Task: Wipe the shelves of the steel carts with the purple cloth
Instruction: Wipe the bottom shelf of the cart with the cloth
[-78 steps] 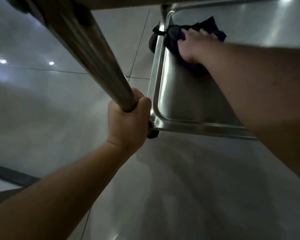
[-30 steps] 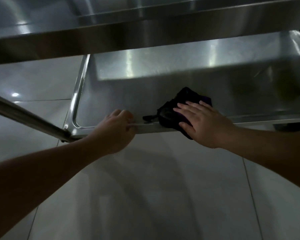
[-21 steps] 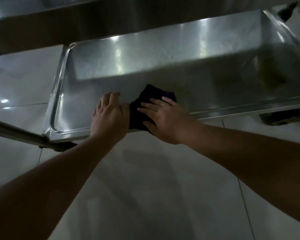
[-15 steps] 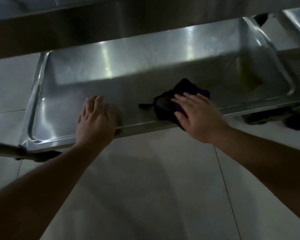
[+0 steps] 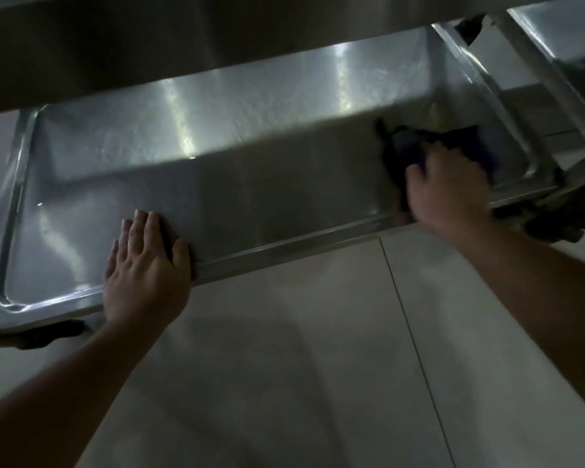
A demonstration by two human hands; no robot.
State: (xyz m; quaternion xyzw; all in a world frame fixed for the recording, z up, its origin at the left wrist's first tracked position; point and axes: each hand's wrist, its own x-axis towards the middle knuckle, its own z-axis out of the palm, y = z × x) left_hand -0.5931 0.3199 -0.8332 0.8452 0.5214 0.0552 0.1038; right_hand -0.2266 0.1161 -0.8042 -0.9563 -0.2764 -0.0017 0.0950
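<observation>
The steel cart's bottom shelf (image 5: 244,184) stretches across the view, low above the floor. The dark purple cloth (image 5: 402,146) lies bunched at the shelf's right end, close to the corner. My right hand (image 5: 450,194) lies on top of the cloth and presses it down on the steel; its fingers are blurred. My left hand (image 5: 146,265) rests flat over the shelf's near rim at the left, fingers straight and spread, holding nothing.
The shelf above (image 5: 183,38) overhangs the far half of the bottom one. A cart leg (image 5: 534,62) rises at the right corner with a dark caster (image 5: 561,217) under it. Another caster (image 5: 38,336) sits at the left corner. Pale tiled floor (image 5: 301,366) fills the foreground.
My right hand has slid the cloth along the shelf from the middle to the right end. My left hand let go of the rim and now lies flat on it.
</observation>
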